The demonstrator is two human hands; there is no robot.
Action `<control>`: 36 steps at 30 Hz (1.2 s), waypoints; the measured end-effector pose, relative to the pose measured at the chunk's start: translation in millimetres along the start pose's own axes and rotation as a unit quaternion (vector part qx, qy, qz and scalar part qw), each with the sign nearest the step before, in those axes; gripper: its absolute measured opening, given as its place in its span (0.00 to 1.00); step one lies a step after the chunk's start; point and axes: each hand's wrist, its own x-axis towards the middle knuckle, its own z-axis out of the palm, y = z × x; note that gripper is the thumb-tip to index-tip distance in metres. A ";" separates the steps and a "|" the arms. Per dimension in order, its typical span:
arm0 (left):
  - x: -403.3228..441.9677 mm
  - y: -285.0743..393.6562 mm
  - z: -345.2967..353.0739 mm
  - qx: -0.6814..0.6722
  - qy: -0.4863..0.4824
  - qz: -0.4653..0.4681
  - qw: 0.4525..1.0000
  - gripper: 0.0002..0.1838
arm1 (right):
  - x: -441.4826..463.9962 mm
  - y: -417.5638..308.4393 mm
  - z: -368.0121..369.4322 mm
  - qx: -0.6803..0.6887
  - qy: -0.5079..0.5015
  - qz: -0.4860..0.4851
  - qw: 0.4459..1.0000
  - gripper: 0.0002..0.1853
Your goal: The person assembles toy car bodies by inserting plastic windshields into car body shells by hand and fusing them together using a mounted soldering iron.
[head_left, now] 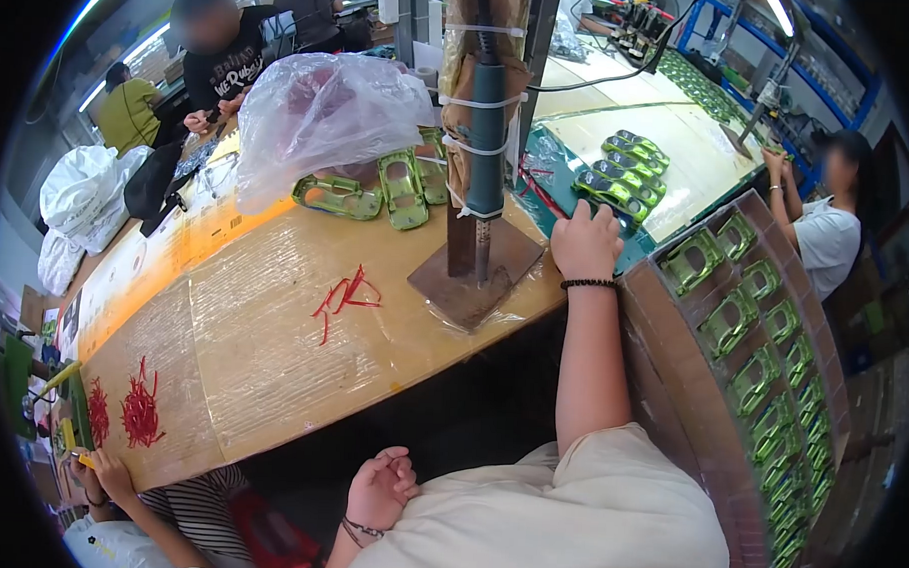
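My right hand [588, 247], wearing a dark beaded bracelet, reaches out to the teal mat [636, 252]. Its fingers bend down at the near end of a cluster of shiny green frame-shaped parts [618, 180]; the fingertips and whatever they hold are hidden. Beside it on the left lies a thin red-handled item [545, 195], its kind unclear. Close to my body, below the table edge, my left hand [380, 489] is loosely curled with nothing visible in it. A brown post base [475, 275] carries an upright tool with a teal grip [488, 135], fastened by cable ties.
A partitioned cardboard box [663, 321] of green parts stands at right. Red strips [349, 295] lie on the wrapped table [271, 368], with red piles [142, 408] at left. A plastic bag [325, 119] rests by more green parts [403, 187]. Other people [839, 212] work around.
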 end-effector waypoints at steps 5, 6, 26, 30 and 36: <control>2.5 -4.4 4.3 0.028 -0.003 -0.002 1.000 0.14 | 18.1 -3.8 2.1 -0.047 -0.050 0.036 0.997 0.21; 3.0 -5.4 3.9 0.036 -0.006 -0.002 0.999 0.14 | 18.6 -8.6 1.7 -0.052 -0.054 0.038 0.996 0.21; -52.0 57.6 19.5 0.337 0.045 0.276 0.899 0.13 | -24.5 17.6 -9.3 0.131 -0.056 -0.168 0.976 0.21; -97.9 95.5 22.3 0.357 0.084 0.419 0.831 0.18 | -35.2 15.1 -13.3 0.153 -0.072 -0.178 0.969 0.20; -121.7 125.0 10.2 0.498 0.375 0.540 0.565 0.15 | -47.8 23.3 -11.1 0.138 -0.043 -0.212 0.966 0.22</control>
